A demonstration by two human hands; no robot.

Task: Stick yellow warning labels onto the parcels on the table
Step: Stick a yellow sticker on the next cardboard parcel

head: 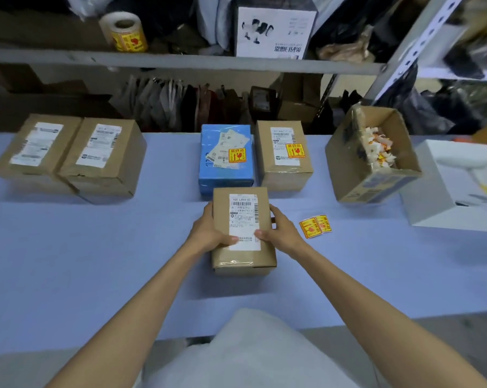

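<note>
Head view showed the pale blue tabletop [69,247] carrying everything, with the brown cardboard parcel [243,264] resting flat near its middle, straight ahead of the person. That parcel bore a white shipping slip but no yellow sticker. It looked like a stiff, taped carton, probably light given the easy two-sided grip, with matte faces unlikely to slip; its long side walls seemed the sensible place to take hold, leaving the top free for a sticker. At its 12 o'clock lay a blue parcel [225,175] and at 1 o'clock a brown one [284,169], both already stickered; two plain brown parcels [38,152] [105,161] sat well apart at 10 o'clock, apparently awaiting theirs. The left hand [208,233] clasped the parcel's 9 o'clock wall, fingers curled along the side and thumb pressed on the slip; the right hand [278,232] clasped the 3 o'clock wall likewise, its thumb also on top. The loose yellow warning labels [315,226], thin, floppy and likely tacky once peeled, lay flat on the tabletop at the parcel's 3 o'clock, near the right hand but not touching it.
</note>
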